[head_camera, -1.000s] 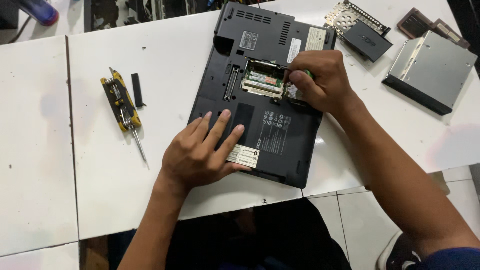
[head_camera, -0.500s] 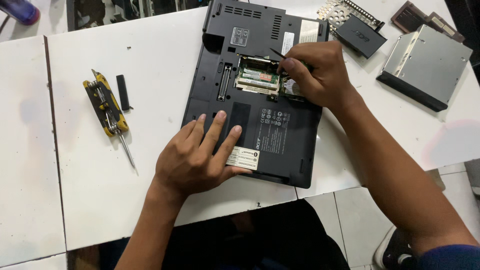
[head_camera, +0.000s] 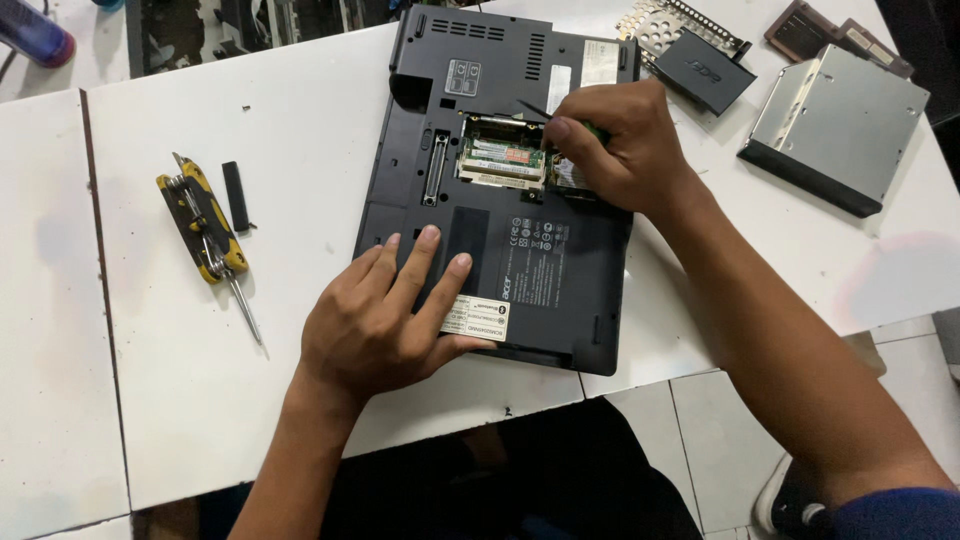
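The head view shows one dark grey laptop lying bottom-up on a white worktop, and everything else is placed from it. Its plastic underside is matte, with vent slots along the far edge and a pale label near the front edge; one open bay near the middle exposes a green memory module. The left hand lies flat on the laptop's near-left corner, fingers spread and holding nothing, the palm hanging over the worktop. The right hand hovers at the right side of the open bay, its grip closed narrowly on a thin dark tool whose tip points over the bay's far edge. Left of the laptop, well apart, lie one yellow-and-black multi-bit screwdriver with a thin metal shaft and one small black rectangular cover just beside it; bare white surface runs between them and the laptop. To the far right of the laptop sit one flat silver metal optical drive and, nearer, one black boxy battery resting on a perforated metal bracket. The laptop's front-right corner overhangs the worktop's near edge, with pale tiled floor below.
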